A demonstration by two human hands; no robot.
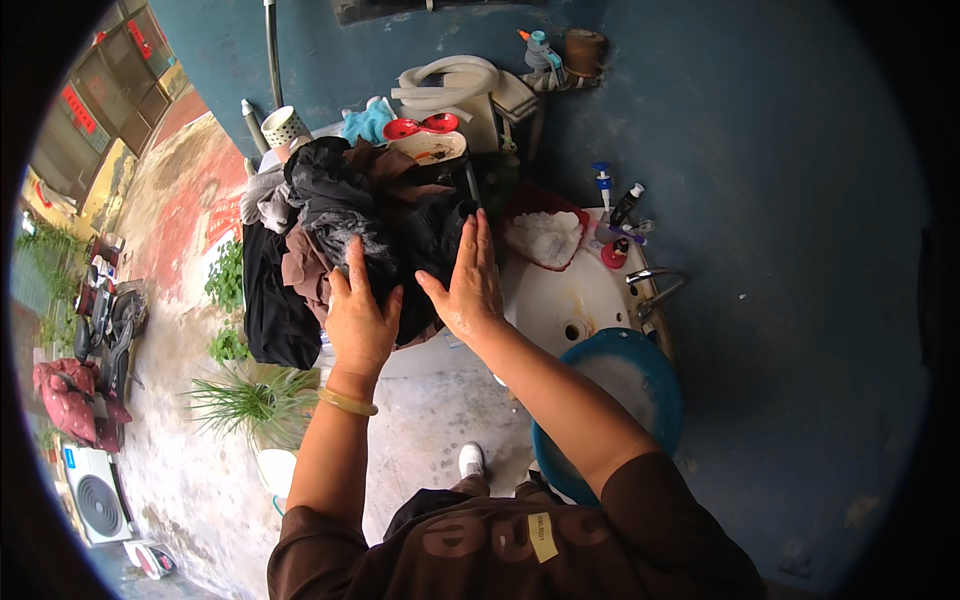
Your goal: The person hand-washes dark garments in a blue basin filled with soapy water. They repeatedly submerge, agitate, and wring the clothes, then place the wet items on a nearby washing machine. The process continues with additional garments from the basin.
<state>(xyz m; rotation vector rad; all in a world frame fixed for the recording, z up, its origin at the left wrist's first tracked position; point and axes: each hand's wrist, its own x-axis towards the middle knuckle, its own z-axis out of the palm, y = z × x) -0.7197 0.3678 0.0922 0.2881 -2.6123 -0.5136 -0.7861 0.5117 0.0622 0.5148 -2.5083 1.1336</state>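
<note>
A heap of dark and brown clothes [341, 202] lies in front of me, and some black cloth hangs down its left side. My left hand [362, 311] rests at the heap's near edge, fingers spread, its fingertips by a wet grey garment with whitish patches. At the heap's right side is my right hand [469, 281], thumb apart from the fingers, against black cloth. Neither hand grips anything that I can see. Right of the heap, a red basin [583, 217] holds white foam or cloth; which one, I cannot tell.
A white sink [540, 307] with a metal faucet [656, 285] stands right. Over its near edge sits a blue basin [671, 405] of cloudy water. Bottles [626, 202] line the sink's back. Behind the heap are a coiled hose [450, 71] and red spoons [421, 126]. Potted plants [259, 401] stand left.
</note>
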